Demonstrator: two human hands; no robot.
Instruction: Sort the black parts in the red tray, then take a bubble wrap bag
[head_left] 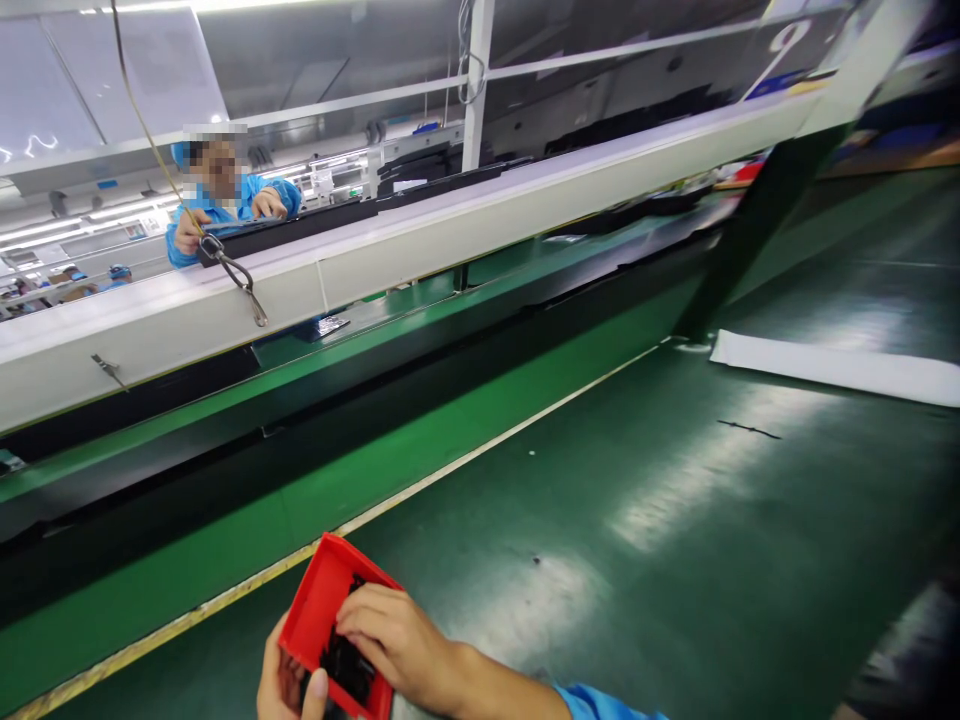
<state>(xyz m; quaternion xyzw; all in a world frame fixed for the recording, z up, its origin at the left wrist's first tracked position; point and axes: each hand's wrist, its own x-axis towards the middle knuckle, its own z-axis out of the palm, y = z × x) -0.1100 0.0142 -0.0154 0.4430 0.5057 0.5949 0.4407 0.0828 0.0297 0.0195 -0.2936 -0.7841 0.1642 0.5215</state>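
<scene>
Cradling the red bin (315, 595), the left hand (281, 680) has its fingers wrapped round the side, probably so the mouth faces the right hand (409, 640), whose fingers dip inside; can't tell if they've pinched anything. Smooth, boxy, plastic-looking thing, with jumbled black parts (349, 668) right below those fingers.

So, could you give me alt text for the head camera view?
A left hand holds a red box of small black items, with the fingers of the right hand inside, over a green surface. Beyond, at a long white ledge, is another person in blue.
</scene>
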